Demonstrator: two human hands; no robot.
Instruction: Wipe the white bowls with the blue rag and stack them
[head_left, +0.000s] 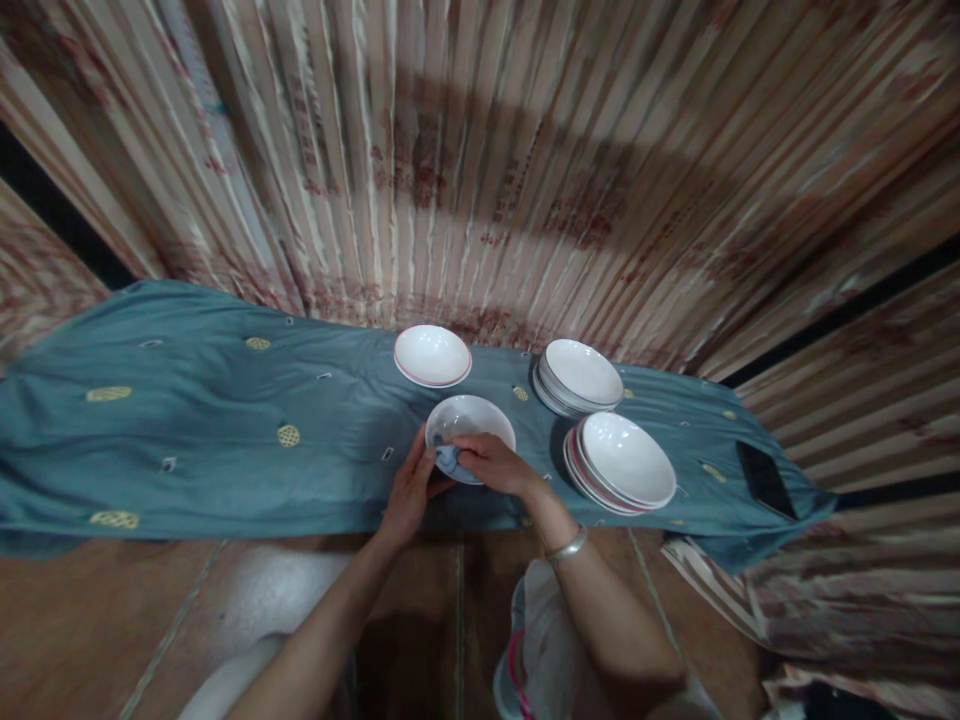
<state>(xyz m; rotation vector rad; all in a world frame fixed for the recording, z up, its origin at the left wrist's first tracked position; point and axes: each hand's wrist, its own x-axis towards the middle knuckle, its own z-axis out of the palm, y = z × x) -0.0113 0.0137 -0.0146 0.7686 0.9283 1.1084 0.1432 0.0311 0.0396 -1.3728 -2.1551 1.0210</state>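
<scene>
A white bowl (480,412) is held just above the cloth-covered table, close to its front edge. My left hand (411,487) grips the bowl's left side, thumb near the rim and fingers underneath. Inside the bowl, my right hand (491,462) presses a bluish-grey cloth (448,460) against the inner wall. That hand's fingers are closed on the cloth and partly hide it. Behind the bowl sits a shallow white dish (433,353) with a red line at its rim.
A stack of white plates (583,372) stands back right, with another stack of white dishes (628,460) in front of it. A dark phone (765,480) lies at the right end of the green tablecloth (225,430). A pleated curtain (480,180) hangs right behind.
</scene>
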